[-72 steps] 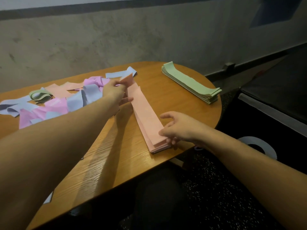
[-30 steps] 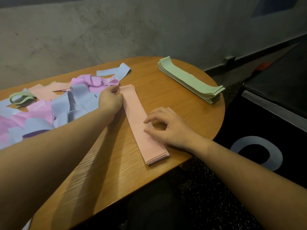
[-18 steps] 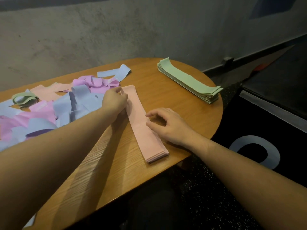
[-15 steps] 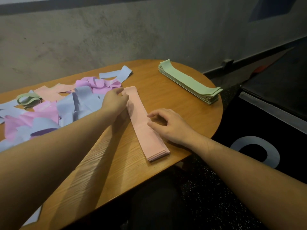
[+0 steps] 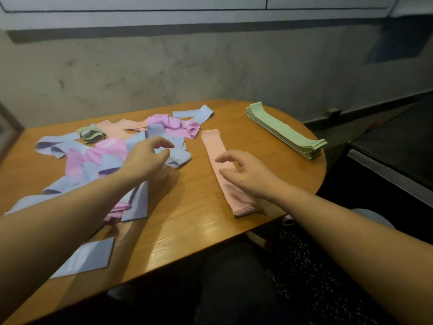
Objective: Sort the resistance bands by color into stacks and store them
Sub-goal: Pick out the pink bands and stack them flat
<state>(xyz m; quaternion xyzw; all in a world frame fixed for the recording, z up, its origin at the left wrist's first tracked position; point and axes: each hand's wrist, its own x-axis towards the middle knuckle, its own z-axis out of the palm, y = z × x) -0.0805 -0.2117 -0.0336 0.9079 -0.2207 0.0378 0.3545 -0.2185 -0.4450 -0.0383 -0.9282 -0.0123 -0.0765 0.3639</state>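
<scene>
On the wooden table (image 5: 187, 221), the left hand (image 5: 146, 158) hovers over the mixed pile of resistance bands (image 5: 105, 160) toward the left edge, fingers loosely curled, holding nothing. The right hand (image 5: 248, 174) hangs with relaxed, spread fingers just above the peach stack (image 5: 212, 146) near the front edge. A green stack (image 5: 284, 131) lies at the right edge.

Gym corner — speckled rubber floor (image 5: 311, 273)

Table (image 5: 187, 221): wooden, rounded end.
Green stack (image 5: 284, 132): far right edge.
Peach stack (image 5: 216, 151): centre, under right hand (image 5: 246, 173), fingers loose.
Left hand (image 5: 146, 158): over mixed pile (image 5: 98, 158), holding nothing.
</scene>
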